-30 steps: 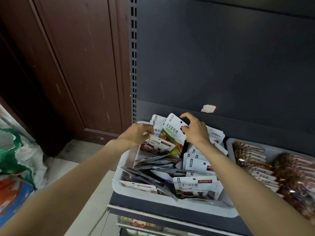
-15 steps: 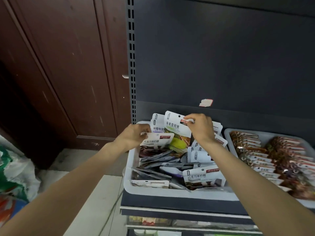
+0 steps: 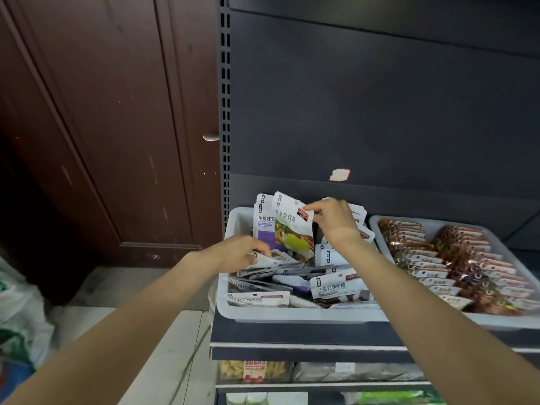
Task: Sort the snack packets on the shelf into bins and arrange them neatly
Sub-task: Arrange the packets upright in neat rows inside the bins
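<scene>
Sorting step: right hand [image 3: 336, 222] pinches upright white green-printed snack packet [image 3: 293, 229] at rear of pale plastic bin [image 3: 292, 315]; left hand [image 3: 244, 252] grips loose flat packets [image 3: 271, 263]. Next: seat it squarely.

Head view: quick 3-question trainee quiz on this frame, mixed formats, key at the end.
1. True or false: the right hand pinches the top corner of the green-pictured packet.
2. Where is the left hand? A) on the cabinet handle B) on loose packets in the left bin C) in the right bin
3. Fill in: packets in the right bin lie in neat ____; those in the left bin are jumbled.

Key: 1 true; 2 B; 3 rows.
</scene>
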